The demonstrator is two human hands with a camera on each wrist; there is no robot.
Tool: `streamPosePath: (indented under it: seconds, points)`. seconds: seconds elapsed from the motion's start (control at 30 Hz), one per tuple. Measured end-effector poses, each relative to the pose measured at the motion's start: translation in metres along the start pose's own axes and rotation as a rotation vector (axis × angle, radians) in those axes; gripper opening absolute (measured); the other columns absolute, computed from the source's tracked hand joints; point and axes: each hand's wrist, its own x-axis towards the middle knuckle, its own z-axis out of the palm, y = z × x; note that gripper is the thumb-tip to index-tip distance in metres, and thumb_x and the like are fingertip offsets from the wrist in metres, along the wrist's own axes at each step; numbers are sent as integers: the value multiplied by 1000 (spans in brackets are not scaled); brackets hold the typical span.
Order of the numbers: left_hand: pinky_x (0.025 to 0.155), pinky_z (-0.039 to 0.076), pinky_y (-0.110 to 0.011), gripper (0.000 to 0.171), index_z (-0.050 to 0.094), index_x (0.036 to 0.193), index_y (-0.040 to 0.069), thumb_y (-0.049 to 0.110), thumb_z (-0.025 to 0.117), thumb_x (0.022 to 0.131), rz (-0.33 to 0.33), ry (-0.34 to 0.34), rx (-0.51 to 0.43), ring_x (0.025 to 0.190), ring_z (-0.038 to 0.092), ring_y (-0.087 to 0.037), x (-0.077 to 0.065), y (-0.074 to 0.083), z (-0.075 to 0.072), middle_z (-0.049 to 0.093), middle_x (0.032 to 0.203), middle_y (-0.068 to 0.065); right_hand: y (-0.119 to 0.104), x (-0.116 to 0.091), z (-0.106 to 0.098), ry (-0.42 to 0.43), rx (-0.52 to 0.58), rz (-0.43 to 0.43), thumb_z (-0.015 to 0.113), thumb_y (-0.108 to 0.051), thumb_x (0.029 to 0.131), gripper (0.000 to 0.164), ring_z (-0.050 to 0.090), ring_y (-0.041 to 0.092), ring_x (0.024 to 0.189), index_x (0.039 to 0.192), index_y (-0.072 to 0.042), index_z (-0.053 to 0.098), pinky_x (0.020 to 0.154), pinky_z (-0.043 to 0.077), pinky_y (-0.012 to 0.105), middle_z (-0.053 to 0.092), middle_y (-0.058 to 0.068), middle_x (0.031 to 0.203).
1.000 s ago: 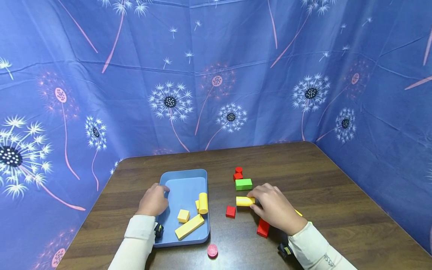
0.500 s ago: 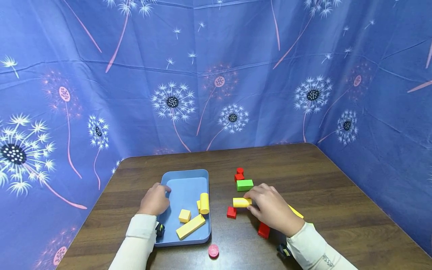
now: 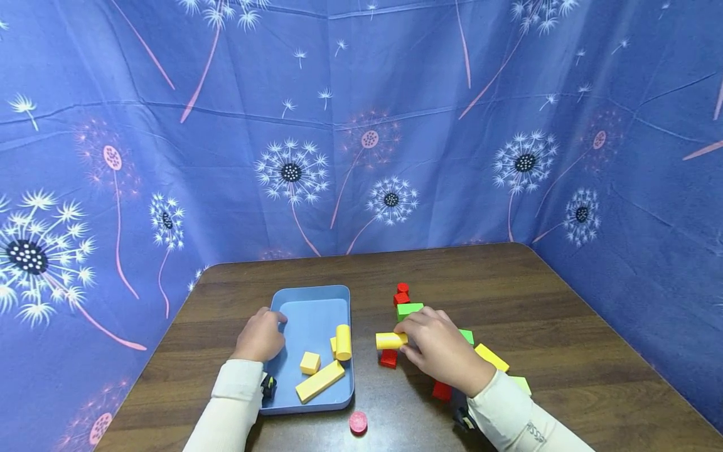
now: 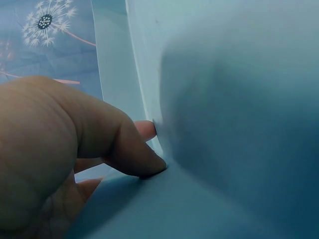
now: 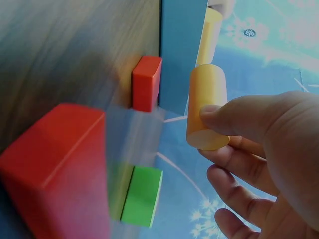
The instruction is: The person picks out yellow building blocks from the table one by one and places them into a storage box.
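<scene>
Between thumb and fingers, my right hand point(image 3: 443, 347) pinches a yellow cylinder block point(image 5: 207, 102), held up off the table in the right wrist view. In the head view it overlaps a small red block point(image 3: 388, 359) to the right of the blue tray point(image 3: 309, 293). My left hand point(image 3: 260, 336) grips the tray's left wall, its thumb point(image 4: 142, 157) inside and other fingers outside. Inside the tray, on its right side, are a yellow cylinder point(image 3: 342, 342), a yellow cube point(image 3: 310, 363), a long yellow block point(image 3: 320, 382) and another yellow piece partly hidden behind the cylinder.
Behind my right hand are a green block point(image 3: 409, 311) and two small red pieces point(image 3: 401, 298). A yellow block point(image 3: 491, 358), green pieces point(image 3: 521, 384) and a red block point(image 3: 442, 390) lie around it. A red disc point(image 3: 358, 422) lies near the tray's front right corner.
My right hand has moved left toward the tray with the yellow cylinder, uncovering a yellow block and green pieces on the right. My left hand has stayed on the tray wall.
</scene>
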Motion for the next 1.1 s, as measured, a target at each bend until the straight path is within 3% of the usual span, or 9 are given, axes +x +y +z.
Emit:
streamPosePath:
  seconds: [0.67, 1.1]
  points:
    - [80, 51, -57, 37, 68, 111, 3, -1, 65, 74, 8, 15, -2, 94, 56, -30, -1, 0, 0, 56, 116, -19, -22, 19, 7, 9, 26, -38, 78, -24, 72, 24, 45, 11, 83, 94, -22, 69, 78, 42, 41, 62, -12, 88]
    - [79, 51, -56, 38, 68, 111, 3, 0, 66, 73, 7, 10, 2, 94, 56, -30, -1, 1, -1, 56, 115, -18, -33, 27, 7, 17, 57, -69, 79, -25, 73, 25, 44, 10, 82, 95, -20, 69, 73, 43, 41, 62, -11, 89]
